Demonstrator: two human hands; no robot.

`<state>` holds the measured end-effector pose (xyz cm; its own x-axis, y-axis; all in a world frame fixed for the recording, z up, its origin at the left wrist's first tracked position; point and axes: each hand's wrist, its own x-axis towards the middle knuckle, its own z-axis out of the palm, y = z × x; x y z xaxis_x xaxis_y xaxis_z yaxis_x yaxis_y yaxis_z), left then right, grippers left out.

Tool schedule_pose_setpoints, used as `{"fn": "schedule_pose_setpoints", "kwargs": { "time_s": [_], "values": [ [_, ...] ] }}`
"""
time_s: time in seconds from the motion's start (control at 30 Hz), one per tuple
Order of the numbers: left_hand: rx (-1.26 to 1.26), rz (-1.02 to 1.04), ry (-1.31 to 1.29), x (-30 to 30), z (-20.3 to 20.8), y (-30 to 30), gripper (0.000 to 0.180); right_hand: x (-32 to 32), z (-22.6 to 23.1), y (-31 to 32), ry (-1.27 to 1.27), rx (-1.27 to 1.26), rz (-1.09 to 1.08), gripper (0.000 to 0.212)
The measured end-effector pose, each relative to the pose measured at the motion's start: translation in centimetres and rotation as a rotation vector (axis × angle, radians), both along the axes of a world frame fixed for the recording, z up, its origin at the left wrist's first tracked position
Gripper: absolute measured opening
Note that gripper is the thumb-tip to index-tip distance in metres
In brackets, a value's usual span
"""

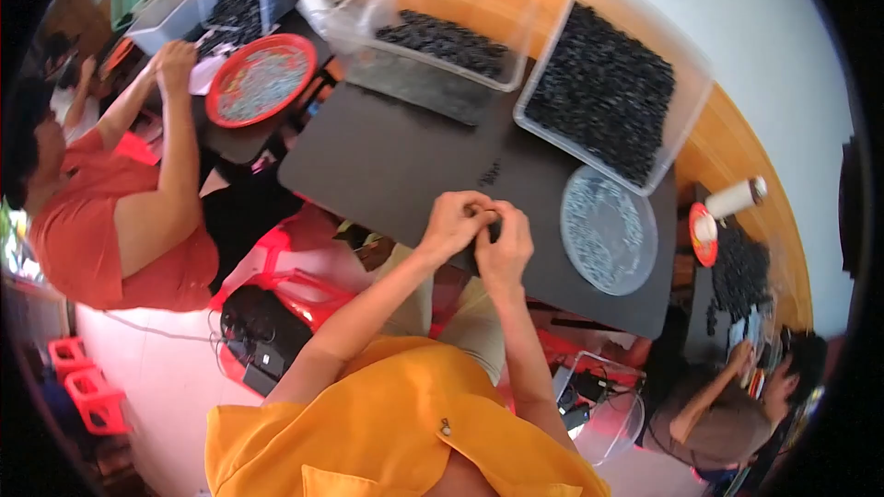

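Observation:
Above the near edge of the dark table, my left hand and my right hand meet with their fingertips together. A small black part shows between the fingers of my right hand. Bent fingers of my left hand pinch at the same spot, but what lies in them is too small to make out. Just beyond my hands, a few small black pieces lie loose on the tabletop. To the right, a clear round tray holds many small pale blue-grey pieces.
Two clear bins, one at the back and one at the back right, hold black parts. At left a person in a red shirt works beside a red tray. Another person sits at lower right, near a white bottle.

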<state>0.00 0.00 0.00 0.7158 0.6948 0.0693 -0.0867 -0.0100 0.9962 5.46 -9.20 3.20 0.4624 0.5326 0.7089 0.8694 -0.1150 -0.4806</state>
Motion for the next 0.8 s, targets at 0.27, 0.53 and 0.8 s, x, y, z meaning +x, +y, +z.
{"fn": "schedule_pose_setpoints", "kwargs": {
  "time_s": [0.27,0.53,0.8],
  "values": [
    [-0.134,-0.119,-0.069,0.3,1.8,-0.6,0.009,1.8,0.8,-1.3,0.058,-0.059,0.018,0.041],
    [-0.197,-0.110,-0.066,0.3,1.5,-0.3,0.011,2.7,1.4,-1.8,-0.222,-0.386,0.007,0.033],
    [0.115,-0.208,0.145,0.1,1.9,0.4,0.025,4.4,1.1,-2.9,-0.312,-0.410,-0.044,0.029]
  ]
}}
